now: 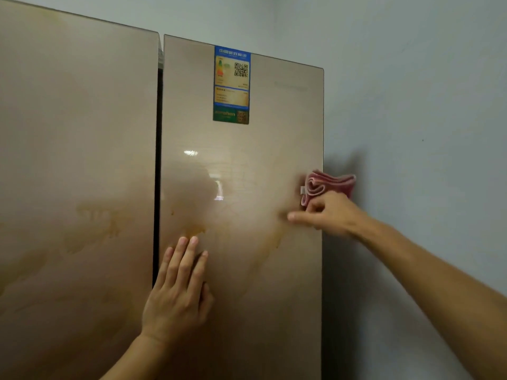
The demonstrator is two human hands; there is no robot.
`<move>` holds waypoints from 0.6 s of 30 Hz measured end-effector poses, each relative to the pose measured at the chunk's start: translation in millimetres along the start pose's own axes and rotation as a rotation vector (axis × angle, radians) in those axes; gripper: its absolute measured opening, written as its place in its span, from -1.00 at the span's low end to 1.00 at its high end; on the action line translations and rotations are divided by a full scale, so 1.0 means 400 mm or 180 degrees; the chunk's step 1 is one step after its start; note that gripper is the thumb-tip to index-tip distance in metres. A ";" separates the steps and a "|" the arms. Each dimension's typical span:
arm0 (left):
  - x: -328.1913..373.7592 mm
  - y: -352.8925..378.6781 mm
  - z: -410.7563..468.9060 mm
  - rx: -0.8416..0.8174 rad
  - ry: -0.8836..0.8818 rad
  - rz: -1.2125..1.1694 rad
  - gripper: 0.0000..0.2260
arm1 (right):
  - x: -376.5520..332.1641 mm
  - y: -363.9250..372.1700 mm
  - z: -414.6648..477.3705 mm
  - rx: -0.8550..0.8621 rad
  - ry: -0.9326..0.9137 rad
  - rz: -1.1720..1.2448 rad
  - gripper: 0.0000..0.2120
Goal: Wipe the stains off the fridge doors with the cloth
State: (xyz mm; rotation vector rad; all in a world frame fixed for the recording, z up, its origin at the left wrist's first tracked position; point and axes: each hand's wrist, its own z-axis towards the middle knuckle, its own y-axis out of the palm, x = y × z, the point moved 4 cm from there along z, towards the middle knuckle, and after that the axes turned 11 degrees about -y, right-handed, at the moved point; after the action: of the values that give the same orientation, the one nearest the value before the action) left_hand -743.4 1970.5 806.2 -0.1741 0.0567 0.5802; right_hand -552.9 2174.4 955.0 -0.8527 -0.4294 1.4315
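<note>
Two glossy beige fridge doors fill the view, the left door and the right door. Brownish stains smear the right door near its left edge, and a long streak runs lower right. More stains mark the left door. My right hand grips a folded pink cloth against the right door's right edge. My left hand lies flat on the right door, fingers straight, just below the stain.
A blue and green energy label is stuck high on the right door. A dark gap separates the doors. A pale wall runs along the fridge's right side.
</note>
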 end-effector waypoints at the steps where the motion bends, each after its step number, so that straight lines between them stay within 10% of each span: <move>1: 0.001 -0.002 0.001 0.0003 -0.0005 -0.0014 -0.52 | -0.002 -0.028 0.015 -0.0079 0.0022 0.0059 -0.40; 6: 0.000 -0.001 -0.004 0.0000 -0.0024 -0.0077 -0.53 | 0.064 -0.095 0.059 0.2101 -0.0002 0.0959 -0.61; 18: 0.002 0.001 -0.004 0.0011 -0.0001 -0.0105 -0.54 | 0.118 0.150 -0.134 0.2405 0.0755 0.1600 -0.84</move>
State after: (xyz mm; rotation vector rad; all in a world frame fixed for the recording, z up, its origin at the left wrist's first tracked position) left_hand -743.0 1971.1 804.4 -0.1714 0.0545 0.5472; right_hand -549.1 2201.6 865.9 -0.5022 0.5275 1.7395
